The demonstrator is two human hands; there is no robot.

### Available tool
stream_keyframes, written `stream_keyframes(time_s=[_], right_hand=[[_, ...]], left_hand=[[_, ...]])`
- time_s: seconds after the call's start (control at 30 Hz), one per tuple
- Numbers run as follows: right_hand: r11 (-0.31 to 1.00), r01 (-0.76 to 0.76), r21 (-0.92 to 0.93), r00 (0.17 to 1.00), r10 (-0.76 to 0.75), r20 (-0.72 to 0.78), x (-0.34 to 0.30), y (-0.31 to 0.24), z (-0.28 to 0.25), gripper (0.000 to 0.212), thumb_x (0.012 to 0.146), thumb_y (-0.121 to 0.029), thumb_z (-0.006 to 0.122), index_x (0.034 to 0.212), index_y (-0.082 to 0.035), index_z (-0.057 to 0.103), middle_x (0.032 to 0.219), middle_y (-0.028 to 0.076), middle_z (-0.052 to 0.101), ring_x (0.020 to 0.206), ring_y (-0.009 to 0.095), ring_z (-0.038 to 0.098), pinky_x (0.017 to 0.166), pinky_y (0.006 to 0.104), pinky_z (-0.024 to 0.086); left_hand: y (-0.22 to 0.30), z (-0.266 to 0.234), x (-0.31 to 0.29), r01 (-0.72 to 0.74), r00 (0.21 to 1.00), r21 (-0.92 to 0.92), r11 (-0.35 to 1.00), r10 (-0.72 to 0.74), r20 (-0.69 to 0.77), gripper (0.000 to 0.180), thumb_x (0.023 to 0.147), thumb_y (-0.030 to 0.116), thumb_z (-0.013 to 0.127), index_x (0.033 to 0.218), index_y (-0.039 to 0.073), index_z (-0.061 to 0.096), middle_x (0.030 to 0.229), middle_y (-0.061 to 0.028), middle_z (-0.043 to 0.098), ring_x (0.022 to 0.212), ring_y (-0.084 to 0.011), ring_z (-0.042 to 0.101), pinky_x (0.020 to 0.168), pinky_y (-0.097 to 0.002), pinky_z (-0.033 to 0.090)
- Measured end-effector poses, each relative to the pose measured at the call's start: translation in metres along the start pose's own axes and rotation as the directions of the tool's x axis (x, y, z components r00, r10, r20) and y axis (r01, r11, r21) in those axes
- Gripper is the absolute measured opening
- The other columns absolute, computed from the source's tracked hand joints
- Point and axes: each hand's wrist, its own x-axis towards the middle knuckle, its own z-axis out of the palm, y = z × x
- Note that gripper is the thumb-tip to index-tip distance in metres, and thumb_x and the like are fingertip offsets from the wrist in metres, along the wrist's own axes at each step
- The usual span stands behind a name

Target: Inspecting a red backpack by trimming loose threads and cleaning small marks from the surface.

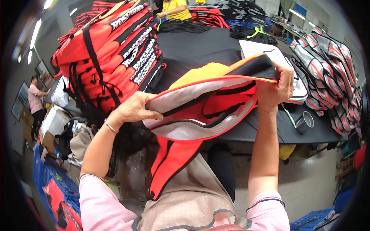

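Observation:
Between my hands stretches a sewn fabric piece (185,131), red, orange and black outside with a pale grey lining, its rim spread into a wide mouth. Red panels with black strips show inside it, and a red flap with black edging hangs below toward my lap. My left hand (135,109) pinches the left end of the rim, thumb on the lining and fingers behind. My right hand (279,86) is closed on the right end, by a black corner, holding it higher than the left. The piece is raised over the near edge of a black-covered table (185,46).
A tall stack of red and black fabric pieces (115,57) stands at the left. Grey pieces with red and black edging (323,69) are piled at the right, near a white piece (250,48) and a metal cup (305,122). A person in yellow (177,9) works beyond the table.

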Motion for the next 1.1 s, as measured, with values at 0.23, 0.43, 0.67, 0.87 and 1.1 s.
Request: stream_keyframes(time_s=[0.23,0.43,0.67,0.87,1.1], right_hand=[[0.995,0.072,0.073,0.996,-0.067,-0.06,0.023,0.057,0.007,0.031,0.078,-0.015,0.079,0.105,-0.003,0.07,0.095,0.009,0.07,0.083,0.025,0.066,0.077,0.0335,0.053],[0.985,0.085,0.153,0.899,-0.142,0.415,-0.086,0.072,-0.034,0.026,0.083,-0.016,0.069,0.103,0.0,0.067,0.085,0.018,0.065,0.077,0.039,0.064,0.067,0.0444,0.051],[0.99,-0.107,-0.093,0.233,0.116,0.965,-0.06,-0.006,-0.113,0.087,0.063,-0.001,0.081,0.143,-0.013,0.047,0.145,0.015,0.044,0.131,0.037,0.041,0.11,0.0443,0.034],[0.967,0.077,0.244,0.206,-0.254,0.945,-0.086,-0.105,-0.041,0.02,0.077,-0.011,0.07,0.092,-0.007,0.058,0.093,0.009,0.059,0.096,0.028,0.06,0.085,0.044,0.049],[0.957,-0.113,0.268,-0.095,-0.279,0.956,-0.144,-0.12,-0.056,0.014,0.074,-0.003,0.066,0.086,-0.006,0.059,0.081,0.009,0.061,0.08,0.027,0.066,0.062,0.0389,0.054]], left_hand=[[0.026,-0.04,-0.044,-0.091,0.309,0.669,0.738,0.659,-0.686,0.02,0.069,0.001,0.078,0.08,-0.002,0.061,0.071,-0.0121,0.059,0.059,-0.0247,0.055,0.057,-0.0313,0.047],[-0.053,0.057,-0.011,-0.352,0.536,0.73,0.585,0.766,-0.355,0.016,0.07,0.003,0.068,0.084,0.009,0.063,0.073,-0.0029,0.058,0.067,-0.0221,0.059,0.059,-0.0342,0.049],[-0.121,0.134,0.017,-0.535,0.755,0.468,0.704,0.647,-0.11,0.023,0.07,-0.001,0.063,0.092,0.004,0.059,0.082,-0.0107,0.057,0.078,-0.0297,0.059,0.069,-0.0377,0.047],[-0.067,0.132,0.039,-0.607,0.738,0.338,0.72,0.668,-0.097,0.025,0.078,0.017,0.073,0.094,0.005,0.058,0.084,-0.0103,0.058,0.08,-0.0285,0.06,0.07,-0.0377,0.047],[-0.111,0.15,0.004,-0.529,0.819,0.471,0.706,0.569,0.066,0.024,0.075,0.016,0.071,0.095,0.01,0.06,0.086,-0.0052,0.056,0.084,-0.0226,0.057,0.074,-0.0356,0.043]])
